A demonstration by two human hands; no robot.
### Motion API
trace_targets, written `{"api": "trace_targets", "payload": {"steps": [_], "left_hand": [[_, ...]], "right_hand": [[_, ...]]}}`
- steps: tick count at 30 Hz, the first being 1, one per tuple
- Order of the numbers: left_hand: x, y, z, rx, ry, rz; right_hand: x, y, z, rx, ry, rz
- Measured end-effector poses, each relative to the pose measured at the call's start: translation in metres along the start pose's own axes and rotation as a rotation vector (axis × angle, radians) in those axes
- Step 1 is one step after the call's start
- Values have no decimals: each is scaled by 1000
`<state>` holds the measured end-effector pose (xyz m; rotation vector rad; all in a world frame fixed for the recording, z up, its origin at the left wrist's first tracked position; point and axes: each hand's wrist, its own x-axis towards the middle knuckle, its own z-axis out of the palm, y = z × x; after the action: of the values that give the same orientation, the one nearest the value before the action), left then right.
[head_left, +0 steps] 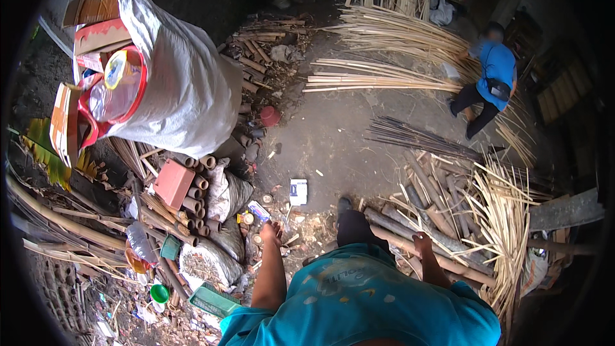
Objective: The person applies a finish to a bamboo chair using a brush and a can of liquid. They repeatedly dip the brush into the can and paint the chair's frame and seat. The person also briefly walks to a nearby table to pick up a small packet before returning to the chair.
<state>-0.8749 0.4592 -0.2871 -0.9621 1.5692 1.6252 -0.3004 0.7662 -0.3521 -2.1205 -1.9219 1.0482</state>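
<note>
My left hand hangs low over the littered ground, its fingers apart and nothing seen in it. Close to it lie a small blue-and-white packet and a yellow-rimmed cup. A white box rests on the floor ahead. On the other side, my right hand is held above cut bamboo poles, its fingers curled. A tiny pale spot shows at its fingertips, too small to name. Pale bamboo strips lie in a heap beyond that hand.
A big white sack stuffed with cardboard and plastic stands at the left. Below it are stacked bamboo tubes, a red box and a green basket. Far right, a person in blue bends beside long bamboo strips.
</note>
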Motion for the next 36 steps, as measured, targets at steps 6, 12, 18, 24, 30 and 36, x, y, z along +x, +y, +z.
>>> {"api": "trace_targets", "payload": {"steps": [6,12,18,24,30,36], "left_hand": [[102,104,99,-13,36,206],[176,220,232,-335,101,51],[219,261,328,-221,307,-26],[311,327,441,6,480,-123],[465,490,624,1078,-11,727],[546,746,868,960,63,778]], "right_hand": [[135,-195,65,70,-357,458],[408,-361,146,-770,-649,-432],[526,-652,151,186,-319,-525],[614,-876,171,372,-379,-486],[725,-874,226,72,-427,-22],[765,-950,219,228,-608,413]]}}
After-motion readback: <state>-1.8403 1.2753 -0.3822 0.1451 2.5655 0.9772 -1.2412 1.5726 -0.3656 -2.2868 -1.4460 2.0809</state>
